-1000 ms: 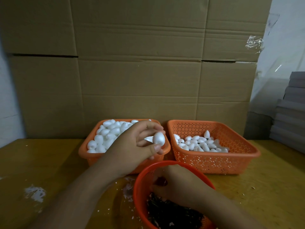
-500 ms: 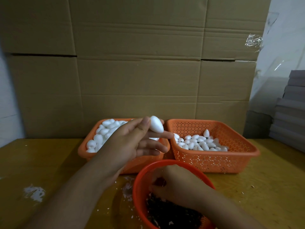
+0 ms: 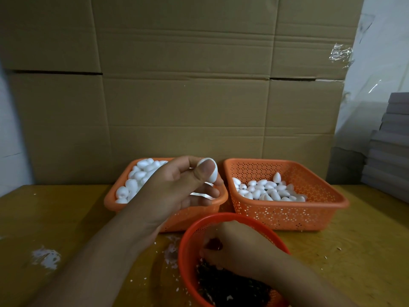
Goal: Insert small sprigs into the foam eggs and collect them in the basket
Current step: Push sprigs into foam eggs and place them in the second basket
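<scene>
1. Head view: left hand point(image 3: 177, 191) pinching a white foam egg point(image 3: 211, 171) above the left orange basket's point(image 3: 199, 216) right edge, long axis roughly upright.
2. Right hand point(image 3: 239, 249), fingers curled, grip unclear, among dark sprigs point(image 3: 230, 289) in the round red basket point(image 3: 188, 251) at the near edge, directly below the egg.

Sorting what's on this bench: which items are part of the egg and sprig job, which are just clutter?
In the job:
left hand pinching a foam egg
right hand in the round basket of dark sprigs
left basket of eggs
right basket of eggs

Lying about:
cardboard boxes
grey stacked boards
white crumbs on the table
</scene>
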A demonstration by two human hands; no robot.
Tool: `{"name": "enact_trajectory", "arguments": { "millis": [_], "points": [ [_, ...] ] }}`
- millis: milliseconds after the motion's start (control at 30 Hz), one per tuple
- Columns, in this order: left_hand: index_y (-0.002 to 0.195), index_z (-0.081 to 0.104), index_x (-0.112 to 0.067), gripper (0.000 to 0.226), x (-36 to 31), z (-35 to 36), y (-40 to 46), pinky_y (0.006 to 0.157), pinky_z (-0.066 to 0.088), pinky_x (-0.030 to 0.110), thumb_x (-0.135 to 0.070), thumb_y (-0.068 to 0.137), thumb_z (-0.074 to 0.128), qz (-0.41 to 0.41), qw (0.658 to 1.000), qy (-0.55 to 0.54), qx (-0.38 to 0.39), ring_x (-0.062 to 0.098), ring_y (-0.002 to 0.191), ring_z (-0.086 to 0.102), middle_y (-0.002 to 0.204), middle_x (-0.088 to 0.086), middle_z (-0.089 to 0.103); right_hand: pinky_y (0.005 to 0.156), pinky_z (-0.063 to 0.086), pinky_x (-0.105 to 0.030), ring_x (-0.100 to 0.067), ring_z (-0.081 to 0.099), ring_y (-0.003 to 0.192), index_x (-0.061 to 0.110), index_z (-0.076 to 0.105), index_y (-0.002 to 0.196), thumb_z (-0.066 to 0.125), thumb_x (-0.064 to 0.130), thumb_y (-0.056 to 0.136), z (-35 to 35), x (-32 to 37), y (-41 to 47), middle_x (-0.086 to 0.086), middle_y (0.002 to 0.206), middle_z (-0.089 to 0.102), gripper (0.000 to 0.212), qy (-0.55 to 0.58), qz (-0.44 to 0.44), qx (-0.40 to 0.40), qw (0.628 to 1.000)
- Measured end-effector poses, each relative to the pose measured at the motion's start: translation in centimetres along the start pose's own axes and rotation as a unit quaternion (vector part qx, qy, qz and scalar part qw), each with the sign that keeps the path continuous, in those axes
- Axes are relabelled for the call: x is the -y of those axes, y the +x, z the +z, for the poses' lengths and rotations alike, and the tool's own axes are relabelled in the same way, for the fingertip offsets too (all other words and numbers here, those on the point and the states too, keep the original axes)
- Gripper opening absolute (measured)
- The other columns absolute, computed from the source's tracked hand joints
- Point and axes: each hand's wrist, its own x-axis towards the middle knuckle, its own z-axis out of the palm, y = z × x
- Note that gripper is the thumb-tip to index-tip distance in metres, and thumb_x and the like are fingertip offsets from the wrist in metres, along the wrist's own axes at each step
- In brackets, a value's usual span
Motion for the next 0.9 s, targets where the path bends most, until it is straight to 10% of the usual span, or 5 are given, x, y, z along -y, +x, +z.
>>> {"name": "enact_trajectory", "arguments": {
  "millis": [400, 900],
  "points": [
    [0.091, 0.060, -0.021, 0.046, -0.15, 0.28, 0.19, 0.054, 0.047, 0.017, -0.044, 0.054, 0.074, 0.018, 0.994, 0.086, -0.061, 0.008, 0.048, 0.050, 0.070, -0.010, 0.064, 0.082, 0.052, -0.033, -0.007, 0.063, 0.084, 0.025, 0.070, 0.097, 0.060, 0.033, 0.089, 0.20, -0.10, 0.02, 0.009, 0.093, 0.069, 0.015, 0.009, -0.004, -0.004, 1.000],
    [0.115, 0.065, -0.019, 0.041, 0.46, -0.29, 0.26, 0.069, 0.055, 0.021, 0.006, 0.083, 0.067, 0.055, 0.995, 0.084, 0.001, 0.017, 0.085, 0.069, 0.108, -0.003, 0.074, 0.085, 0.051, -0.035, -0.008, 0.062, 0.092, 0.027, 0.070, 0.100, 0.060, 0.035, 0.088, 0.22, -0.05, 0.09, 0.010, 0.102, 0.069, 0.017, 0.000, -0.003, 0.001, 1.000]
  ]
}}
